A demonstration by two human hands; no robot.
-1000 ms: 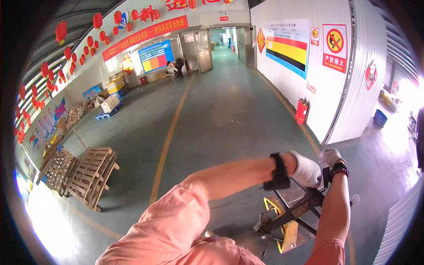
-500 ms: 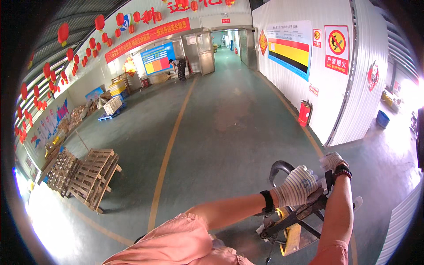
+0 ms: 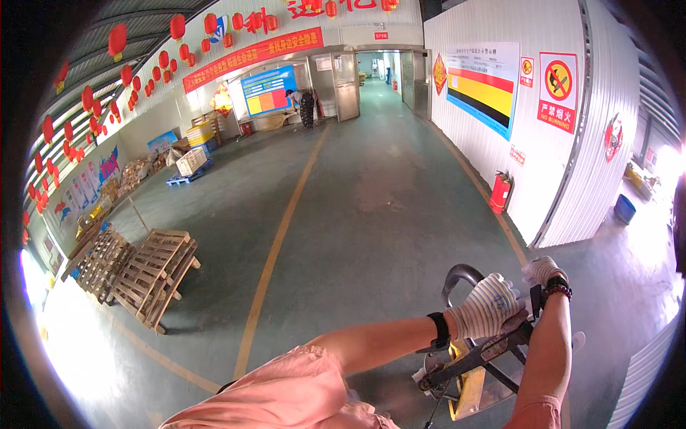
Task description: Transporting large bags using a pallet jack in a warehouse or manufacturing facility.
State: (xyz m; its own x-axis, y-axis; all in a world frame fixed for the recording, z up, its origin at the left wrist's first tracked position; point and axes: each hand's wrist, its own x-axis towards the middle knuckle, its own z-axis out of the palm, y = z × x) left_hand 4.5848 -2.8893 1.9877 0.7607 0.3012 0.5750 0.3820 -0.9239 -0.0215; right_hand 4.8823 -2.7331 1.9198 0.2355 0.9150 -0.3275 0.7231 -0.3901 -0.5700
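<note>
Both my hands wear striped knit gloves and are at the handle of a pallet jack, low on the right. My left hand (image 3: 488, 307), with a black band at its wrist, is closed over the middle of the handle. Beyond it to the right, my right hand (image 3: 544, 271) grips the handle's other side, a dark bracelet on the wrist. A black curved loop of the handle (image 3: 450, 280) sticks out ahead of my left glove. Below my hands shows the jack's yellow body (image 3: 468, 390); my right forearm hides part of it.
A white corrugated wall (image 3: 564, 171) with a red fire extinguisher (image 3: 501, 191) stands ahead right. Wooden pallets (image 3: 156, 275) lean at the left. Yellow floor lines (image 3: 286, 222) run toward a doorway (image 3: 379, 82). A bent-over person (image 3: 305, 107) is near it; a blue bin (image 3: 624, 209) stands far right.
The view has swung slightly left, so the surroundings sit a little farther right in the picture. Both hands keep their hold on the handle.
</note>
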